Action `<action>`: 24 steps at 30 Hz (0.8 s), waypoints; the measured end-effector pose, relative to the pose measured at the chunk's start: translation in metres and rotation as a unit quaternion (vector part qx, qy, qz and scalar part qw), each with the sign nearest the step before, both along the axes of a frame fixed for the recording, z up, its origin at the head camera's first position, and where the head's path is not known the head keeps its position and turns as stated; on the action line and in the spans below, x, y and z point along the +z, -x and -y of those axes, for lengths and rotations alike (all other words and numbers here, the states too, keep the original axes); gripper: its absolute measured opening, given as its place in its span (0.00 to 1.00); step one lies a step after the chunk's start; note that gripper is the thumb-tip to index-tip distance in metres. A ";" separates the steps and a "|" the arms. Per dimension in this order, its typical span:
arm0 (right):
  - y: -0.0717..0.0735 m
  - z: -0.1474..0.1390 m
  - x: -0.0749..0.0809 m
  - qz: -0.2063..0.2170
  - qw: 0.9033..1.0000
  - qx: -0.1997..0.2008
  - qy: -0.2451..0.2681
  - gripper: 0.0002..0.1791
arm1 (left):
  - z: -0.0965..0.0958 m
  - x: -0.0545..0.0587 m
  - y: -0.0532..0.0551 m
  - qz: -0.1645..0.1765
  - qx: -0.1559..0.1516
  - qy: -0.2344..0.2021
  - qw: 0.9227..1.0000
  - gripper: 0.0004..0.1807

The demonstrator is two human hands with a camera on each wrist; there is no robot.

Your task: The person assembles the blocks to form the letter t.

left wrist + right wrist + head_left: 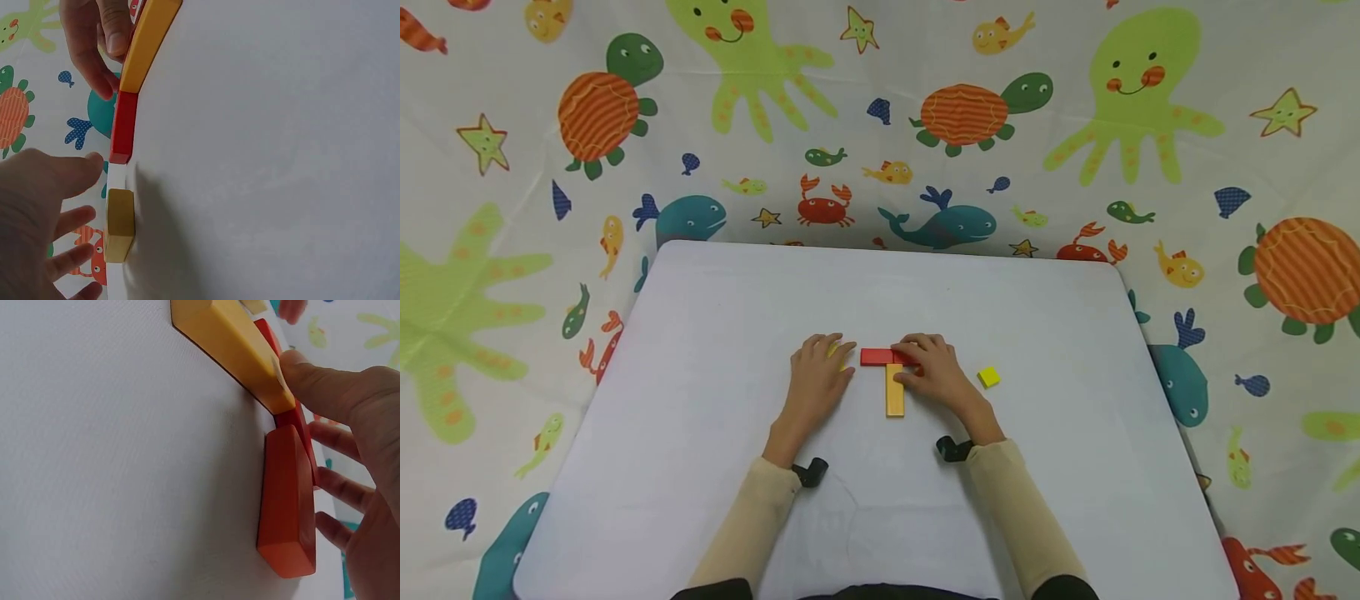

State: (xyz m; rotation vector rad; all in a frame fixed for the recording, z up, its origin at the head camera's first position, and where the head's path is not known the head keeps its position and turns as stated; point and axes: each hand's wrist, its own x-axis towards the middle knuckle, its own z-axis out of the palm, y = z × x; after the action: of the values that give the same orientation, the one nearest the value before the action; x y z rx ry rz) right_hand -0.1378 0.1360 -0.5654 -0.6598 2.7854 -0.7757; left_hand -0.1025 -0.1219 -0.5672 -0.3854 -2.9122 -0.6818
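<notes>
Long yellow block (895, 392), frame centre, abuts red block (876, 357). Left hand (816, 375): fingers released. Right hand (936, 371): fingers extended, ungrasping, thumb touching long yellow block; uneven thumb pressure could skew alignment.

- On the worktop (1142, 475), the left crosspiece (876, 357) and right crosspiece (901, 358) lie end to end
- Before them, the stem block (895, 392) runs from their join toward the person
- Just right of the stem's far end, before the right crosspiece, lies the inner block (286, 500), near the right hand (940, 372)
- The right thumb is against the stem block, the fingers behind the right crosspiece
- Right of that hand, apart, sits the outer block (988, 377)
- Left of the left crosspiece, across a gap, the far-left block (119, 225) stands beside the left hand (815, 375)
- Behind the worktop, cloth (662, 150)
</notes>
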 end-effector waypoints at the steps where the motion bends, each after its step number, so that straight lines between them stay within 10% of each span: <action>1: -0.001 -0.001 0.000 -0.003 1.000 0.000 0.003 0.31 | -0.001 0.000 0.001 -0.009 -0.010 0.003 1.000 0.23; 24: -0.007 -0.008 -0.003 -0.013 1.000 0.000 0.022 0.31 | -0.009 -0.007 0.008 -0.045 -0.058 0.023 0.997 0.17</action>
State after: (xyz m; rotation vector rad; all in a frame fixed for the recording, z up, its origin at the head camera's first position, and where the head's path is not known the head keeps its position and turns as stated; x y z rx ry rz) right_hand -0.1305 0.1435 -0.5685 -0.6827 2.7976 -0.8376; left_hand -0.1101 -0.1133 -0.5739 -0.5779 -2.8418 -0.5951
